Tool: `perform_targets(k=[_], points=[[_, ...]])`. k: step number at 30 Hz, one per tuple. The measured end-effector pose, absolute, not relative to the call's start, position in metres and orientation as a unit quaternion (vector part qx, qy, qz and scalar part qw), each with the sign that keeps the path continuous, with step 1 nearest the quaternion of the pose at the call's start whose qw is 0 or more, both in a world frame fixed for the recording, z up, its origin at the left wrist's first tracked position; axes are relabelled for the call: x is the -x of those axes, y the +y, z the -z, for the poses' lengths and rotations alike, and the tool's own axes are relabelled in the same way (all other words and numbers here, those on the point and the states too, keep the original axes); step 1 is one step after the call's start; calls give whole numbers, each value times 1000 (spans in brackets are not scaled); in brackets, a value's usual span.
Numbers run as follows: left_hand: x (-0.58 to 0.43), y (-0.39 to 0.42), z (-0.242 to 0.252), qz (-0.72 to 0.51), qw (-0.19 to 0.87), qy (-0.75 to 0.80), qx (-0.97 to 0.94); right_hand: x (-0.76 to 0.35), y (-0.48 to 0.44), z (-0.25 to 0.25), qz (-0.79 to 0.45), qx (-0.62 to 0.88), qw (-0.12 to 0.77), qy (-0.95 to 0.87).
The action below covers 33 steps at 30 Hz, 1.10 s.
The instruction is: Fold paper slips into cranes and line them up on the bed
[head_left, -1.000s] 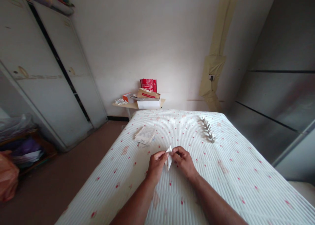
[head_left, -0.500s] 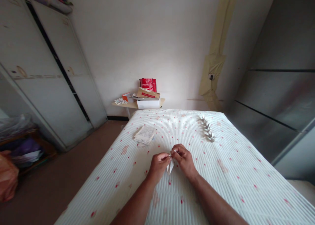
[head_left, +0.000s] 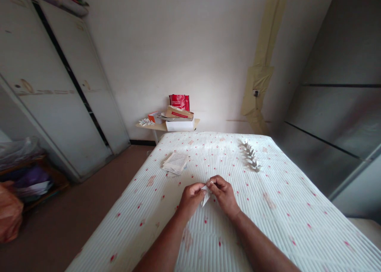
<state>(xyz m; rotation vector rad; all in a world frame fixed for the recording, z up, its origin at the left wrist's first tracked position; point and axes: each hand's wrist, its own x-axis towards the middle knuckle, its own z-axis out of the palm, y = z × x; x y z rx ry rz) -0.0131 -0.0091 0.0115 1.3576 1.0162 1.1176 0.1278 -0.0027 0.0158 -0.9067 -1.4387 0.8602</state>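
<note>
Folded paper piece (head_left: 205, 195): small, white, pointed at its lower end. It is pinched at the top between the fingertips of the left hand (head_left: 190, 198) and the right hand (head_left: 224, 193), which meet over it. Held just above the bed cover (head_left: 282, 224), lower centre of the frame.

Bed cover: white, ribbed, dotted with small red marks.

Stack of paper sheets (head_left: 175, 163): flat, printed, loosely squared, lying above and left of the hands.

Row of folded paper shapes (head_left: 250, 157): small, spiky, pale, lined up above and right of the hands.

Side table (head_left: 149, 126): pale top, at the far edge of the bed. It bears a white box (head_left: 179, 125), a flat cardboard packet (head_left: 179, 113) on top, a red bag (head_left: 179, 101) behind, and more small folded shapes at its left end.

Wooden crate (head_left: 44, 184): left edge of the frame, holding purple and white soft items.

Wardrobe (head_left: 44, 85): pale flat doors, upper left.
</note>
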Motion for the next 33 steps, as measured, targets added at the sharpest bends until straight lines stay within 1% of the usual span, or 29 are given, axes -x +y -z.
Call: perform_targets(k=[8, 15, 26, 33], points=[[13, -8, -12, -488, 553, 396, -547, -129, -3, -15, -341, 386, 549, -658], [13, -6, -8, -481, 534, 413, -560, -129, -5, -16, -309, 395, 519, -692], [14, -8, -13, -469, 510, 440, -572, -126, -6, -15, -279, 382, 522, -710], [13, -5, -5, -476, 528, 433, -554, -125, -5, -14, -221, 393, 527, -720]])
